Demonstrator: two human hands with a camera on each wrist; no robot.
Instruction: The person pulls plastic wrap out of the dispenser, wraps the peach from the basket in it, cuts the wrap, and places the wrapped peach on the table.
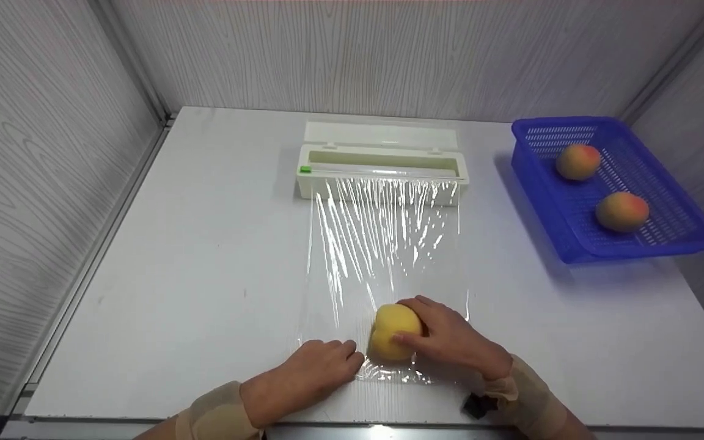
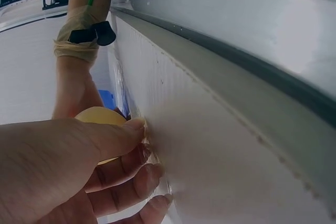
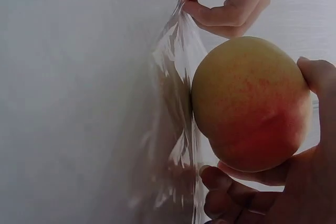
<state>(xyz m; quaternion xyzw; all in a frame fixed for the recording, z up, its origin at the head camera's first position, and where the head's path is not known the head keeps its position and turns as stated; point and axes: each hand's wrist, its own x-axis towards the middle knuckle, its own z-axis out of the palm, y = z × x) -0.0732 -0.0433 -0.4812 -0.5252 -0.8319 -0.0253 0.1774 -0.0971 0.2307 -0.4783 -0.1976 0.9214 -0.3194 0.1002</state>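
Note:
A yellow peach (image 1: 393, 333) with a red blush, seen in the right wrist view, sits on a sheet of plastic wrap (image 1: 382, 244) near the table's front. My right hand (image 1: 453, 336) grips the peach, thumb on one side and fingers round the other. Just left of the fruit, my left hand (image 1: 321, 365) pinches the near edge of the wrap between thumb and index finger; the right wrist view shows the film gathered at those fingertips. The wrap stretches back, wrinkled and shiny, to a white dispenser box (image 1: 382, 150) with its lid raised.
A blue plastic basket (image 1: 541, 201) stands at the right back, with two more peaches inside, one peach (image 1: 578, 162) behind the other peach (image 1: 623, 212). A green slider (image 1: 305, 169) sits at the dispenser's left end. Panels wall the white table (image 1: 205, 256) at the back and sides.

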